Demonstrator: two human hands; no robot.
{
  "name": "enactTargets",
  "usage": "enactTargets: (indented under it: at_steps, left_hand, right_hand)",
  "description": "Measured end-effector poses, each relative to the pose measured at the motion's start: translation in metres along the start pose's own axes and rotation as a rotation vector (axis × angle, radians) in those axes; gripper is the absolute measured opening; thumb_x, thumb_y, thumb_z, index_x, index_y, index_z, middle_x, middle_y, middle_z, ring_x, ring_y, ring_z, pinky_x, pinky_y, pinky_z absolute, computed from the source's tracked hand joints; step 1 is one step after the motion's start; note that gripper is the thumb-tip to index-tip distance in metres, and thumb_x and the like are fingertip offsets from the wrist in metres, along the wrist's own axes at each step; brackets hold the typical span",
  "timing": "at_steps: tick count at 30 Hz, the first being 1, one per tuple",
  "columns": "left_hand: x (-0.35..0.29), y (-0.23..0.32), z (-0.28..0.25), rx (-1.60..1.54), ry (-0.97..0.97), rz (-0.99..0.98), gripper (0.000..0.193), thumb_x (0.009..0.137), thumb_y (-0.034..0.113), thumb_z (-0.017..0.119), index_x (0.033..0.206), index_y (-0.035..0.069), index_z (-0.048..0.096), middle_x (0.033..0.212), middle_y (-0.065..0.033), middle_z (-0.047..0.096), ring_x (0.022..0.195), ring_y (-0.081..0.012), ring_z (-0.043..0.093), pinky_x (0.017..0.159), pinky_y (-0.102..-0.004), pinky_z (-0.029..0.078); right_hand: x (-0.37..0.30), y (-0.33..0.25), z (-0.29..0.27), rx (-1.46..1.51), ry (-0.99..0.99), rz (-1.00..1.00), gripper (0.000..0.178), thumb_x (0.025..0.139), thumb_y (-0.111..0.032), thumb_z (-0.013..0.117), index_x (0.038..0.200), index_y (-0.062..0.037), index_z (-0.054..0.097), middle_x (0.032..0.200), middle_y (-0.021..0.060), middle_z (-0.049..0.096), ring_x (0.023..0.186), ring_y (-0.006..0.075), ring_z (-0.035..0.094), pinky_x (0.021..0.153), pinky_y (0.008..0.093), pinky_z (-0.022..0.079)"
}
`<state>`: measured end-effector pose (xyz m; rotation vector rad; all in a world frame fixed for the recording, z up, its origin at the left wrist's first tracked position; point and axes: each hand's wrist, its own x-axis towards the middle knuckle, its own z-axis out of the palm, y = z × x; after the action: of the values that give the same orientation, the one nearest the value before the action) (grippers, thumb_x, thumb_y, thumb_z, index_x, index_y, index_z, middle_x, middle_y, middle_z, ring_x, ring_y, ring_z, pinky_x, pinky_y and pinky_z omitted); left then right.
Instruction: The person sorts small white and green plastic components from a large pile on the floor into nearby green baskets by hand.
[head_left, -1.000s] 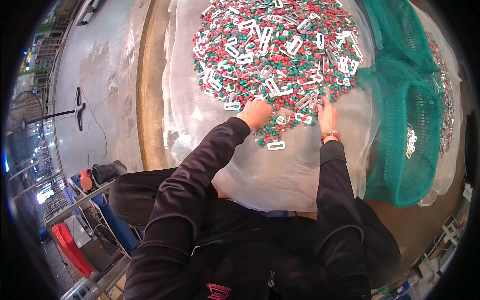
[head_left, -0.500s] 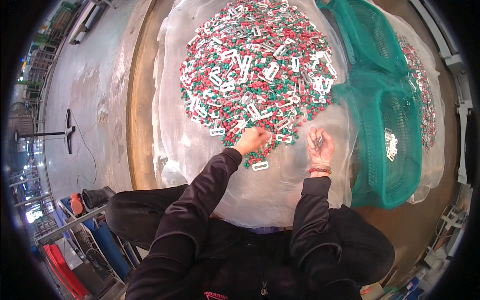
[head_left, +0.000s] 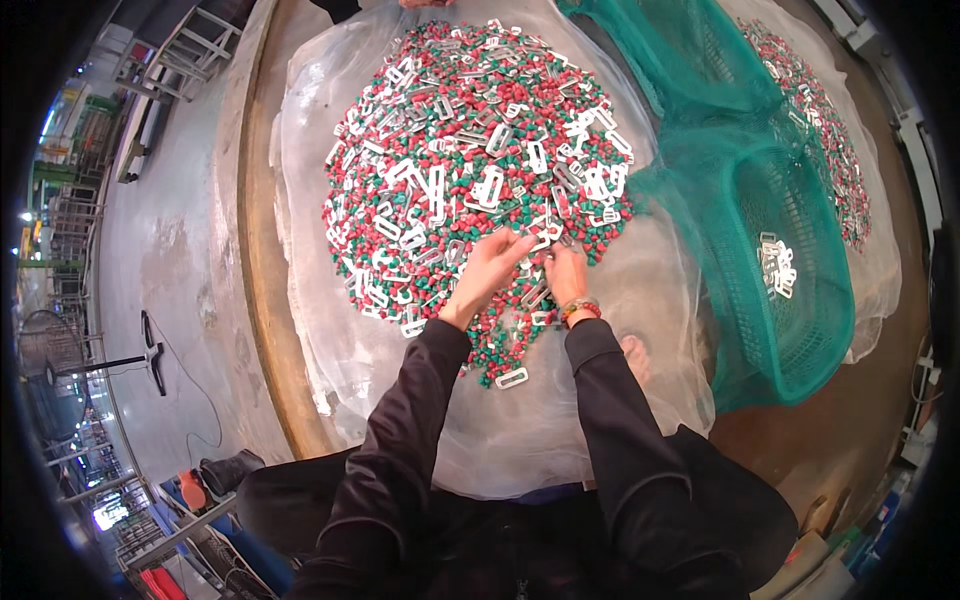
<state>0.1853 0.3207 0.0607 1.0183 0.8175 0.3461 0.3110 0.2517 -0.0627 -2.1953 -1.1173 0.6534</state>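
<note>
A wide heap of red and green pellets [head_left: 470, 262], mixed with white and clear frame-shaped pieces [head_left: 437, 195], lies on a translucent mesh sheet [head_left: 450, 430]. Over its near right part, my left hand [head_left: 488, 268] pinches a white frame-shaped piece [head_left: 545, 235] between thumb and forefinger. Close beside it, my right hand [head_left: 567, 274] reaches down with curled fingers; what they hold, if anything, is hidden. A beaded bracelet [head_left: 580, 309] circles the right wrist. One white frame [head_left: 512, 378] lies at the heap's near tip.
Green mesh-covered baskets [head_left: 765, 350] stand to the right, the nearer one holding several white pieces [head_left: 777, 266]. Beyond them lies another heap [head_left: 815, 120]. Bare toes [head_left: 636, 358] show beside my right forearm. Another person's hand [head_left: 428, 3] appears at the far edge.
My right hand has moved left and forward from the bare sheet to the heap, beside my left hand. The left hand has moved slightly forward over the heap. The view has shifted.
</note>
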Motion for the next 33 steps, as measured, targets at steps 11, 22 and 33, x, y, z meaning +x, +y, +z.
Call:
enactTargets:
  at_steps: [11,22,33]
  left_hand:
    - [0.091,-0.066,0.049,1.796,-0.128,0.560,0.009,0.068,0.012,0.060,0.076,0.008,0.063,0.079,-0.0093,0.062,0.076,-0.0213,0.062,0.060,-0.0333,0.050]
    - [0.046,-0.010,-0.017,-0.098,0.030,0.018,0.013,0.078,0.021,0.063,0.082,0.011,0.056,0.060,0.0108,0.041,0.047,-0.0001,0.031,0.043,-0.0182,0.029]
    - [0.038,0.044,-0.017,-0.321,-0.118,-0.064,0.021,0.082,0.026,0.049,0.079,0.005,0.050,0.060,0.0032,0.036,0.046,-0.0077,0.032,0.035,-0.0168,0.023]
  right_hand:
    - [-0.028,-0.004,-0.068,0.254,-0.768,-0.016,0.021,0.066,-0.014,0.066,0.071,-0.0014,0.051,0.060,0.0090,0.056,0.056,0.0196,0.056,0.050,0.0319,0.042]
    - [-0.028,-0.064,-0.281,0.814,-1.082,0.292,0.012,0.075,-0.015,0.054,0.078,-0.0051,0.048,0.061,0.0035,0.048,0.045,0.0068,0.042,0.033,0.0182,0.024]
    - [0.079,0.040,-0.095,-0.150,0.036,-0.079,0.020,0.070,-0.013,0.063,0.080,0.0024,0.056,0.072,0.0223,0.058,0.075,0.0405,0.055,0.065,0.0422,0.046]
